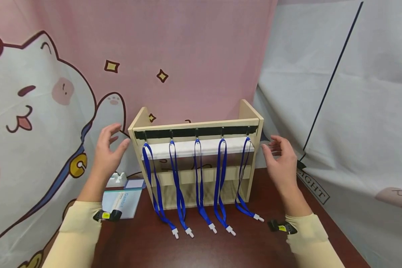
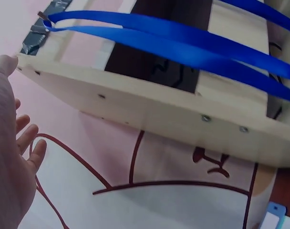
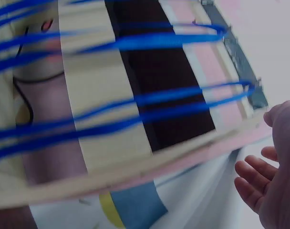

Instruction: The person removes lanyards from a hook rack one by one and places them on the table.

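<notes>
Rack point(image 1: 209, 174) near the desk's point(image 1: 207, 253) back edge is best flanked evenly by left hand point(image 1: 108, 157) and right hand point(image 1: 282, 163), fingers point(image 3: 253, 174) wide, empty.

Left of the wooden rack point(image 1: 187, 176), the cartoon cat point(image 1: 53, 111) is cut off by the head view's left edge; a white object point(image 1: 116, 180), partly hidden by the left forearm point(image 1: 92, 186), cannot be identified. Also there, the fine print on the "Gambit" packet point(image 1: 130, 204) is too small to read, and a wrist camera point(image 1: 115, 215) covers its near corner. Right of the rack, the start of the boxed lettering point(image 1: 316, 189) cannot be made out. In front of the rack, the surface point(image 1: 207, 251) runs out of frame. The left hand point(image 2: 9, 157) and right hand point(image 3: 283, 171) are cropped in their wrist views; the right one blurs the blue lanyards point(image 3: 150, 43).
</notes>
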Demonstrator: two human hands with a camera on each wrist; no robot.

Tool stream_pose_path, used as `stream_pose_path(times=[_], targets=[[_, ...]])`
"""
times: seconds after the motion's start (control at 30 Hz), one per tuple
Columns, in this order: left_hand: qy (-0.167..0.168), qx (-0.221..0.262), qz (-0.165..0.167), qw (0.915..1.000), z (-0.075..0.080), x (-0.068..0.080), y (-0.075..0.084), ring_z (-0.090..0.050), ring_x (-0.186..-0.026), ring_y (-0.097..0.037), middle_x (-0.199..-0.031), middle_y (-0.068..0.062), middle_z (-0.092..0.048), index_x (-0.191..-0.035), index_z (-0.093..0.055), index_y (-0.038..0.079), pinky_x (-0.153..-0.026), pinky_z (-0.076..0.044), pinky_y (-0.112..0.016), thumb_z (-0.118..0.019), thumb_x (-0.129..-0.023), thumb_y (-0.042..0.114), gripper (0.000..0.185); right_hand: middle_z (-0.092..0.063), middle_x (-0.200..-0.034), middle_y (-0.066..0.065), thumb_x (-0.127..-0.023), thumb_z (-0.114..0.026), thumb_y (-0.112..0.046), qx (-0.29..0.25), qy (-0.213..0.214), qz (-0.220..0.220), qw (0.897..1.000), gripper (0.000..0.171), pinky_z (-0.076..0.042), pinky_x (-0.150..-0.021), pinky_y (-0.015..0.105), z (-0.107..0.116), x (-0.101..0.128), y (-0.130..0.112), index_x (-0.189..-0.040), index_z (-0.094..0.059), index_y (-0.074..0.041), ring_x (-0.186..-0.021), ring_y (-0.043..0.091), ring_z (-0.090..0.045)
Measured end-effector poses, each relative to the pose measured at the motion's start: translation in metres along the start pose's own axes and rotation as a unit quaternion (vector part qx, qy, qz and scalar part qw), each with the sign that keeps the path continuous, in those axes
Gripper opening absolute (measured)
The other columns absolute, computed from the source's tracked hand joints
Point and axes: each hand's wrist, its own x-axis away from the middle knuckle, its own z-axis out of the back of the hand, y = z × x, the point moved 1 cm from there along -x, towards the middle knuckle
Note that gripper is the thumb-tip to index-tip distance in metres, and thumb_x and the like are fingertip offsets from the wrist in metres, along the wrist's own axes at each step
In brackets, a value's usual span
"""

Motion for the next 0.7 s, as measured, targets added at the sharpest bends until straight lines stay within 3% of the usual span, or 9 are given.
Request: stream_pose_path(times=[0.07, 0.23, 0.5, 0.7], targets=[[0.006, 0.009, 0.006, 0.9999, -0.001, -0.002, 0.005, -0.046, -0.150, -0.030, -0.164, -0.009, -0.049, -0.160, -0.054, 0.011, -0.125, -0.042, -0.056, -0.074, -0.107, 0.027, 0.059, -0.071, -0.116, 0.017, -0.104, -0.078, -0.011, -0.023, 0.008, 0.004, 1.000, 0.038, -0.051, -0.086, 0.015, -0.006, 0.005, -0.006, -0.138, -0.067, 0.002, -0.098, 0.022, -0.067], [0.013, 0.037, 0.005, 0.9992, -0.008, -0.009, 0.013, -0.048, -0.147, -0.021, -0.162, -0.002, -0.051, -0.158, -0.057, 0.012, -0.123, -0.046, -0.043, -0.076, -0.106, 0.024, 0.057, -0.070, -0.111, 0.018, -0.098, -0.085, -0.008, -0.049, 0.010, 0.022, 0.998, 0.039, -0.053, -0.081, 0.017, -0.024, 0.022, -0.014, -0.132, -0.069, 0.004, -0.093, 0.025, -0.069], [0.023, 0.087, -0.007, 0.9959, -0.019, -0.015, 0.017, -0.050, -0.146, -0.019, -0.160, 0.000, -0.056, -0.150, -0.065, 0.008, -0.117, -0.052, -0.053, -0.080, -0.102, 0.007, 0.050, -0.066, -0.109, 0.016, -0.098, -0.086, -0.010, -0.044, 0.013, 0.003, 0.999, 0.037, -0.053, -0.075, 0.016, -0.045, 0.042, -0.015, -0.129, -0.069, 0.002, -0.092, 0.027, -0.068], [0.014, 0.095, -0.008, 0.9953, -0.023, -0.016, 0.023, -0.054, -0.141, -0.018, -0.158, -0.004, -0.059, -0.146, -0.067, 0.004, -0.110, -0.053, -0.029, -0.079, -0.103, 0.005, 0.045, -0.065, -0.111, 0.016, -0.097, -0.086, -0.010, -0.041, 0.015, -0.011, 0.999, 0.040, -0.050, -0.075, 0.015, -0.056, 0.045, -0.012, -0.129, -0.066, 0.002, -0.093, 0.026, -0.067]])
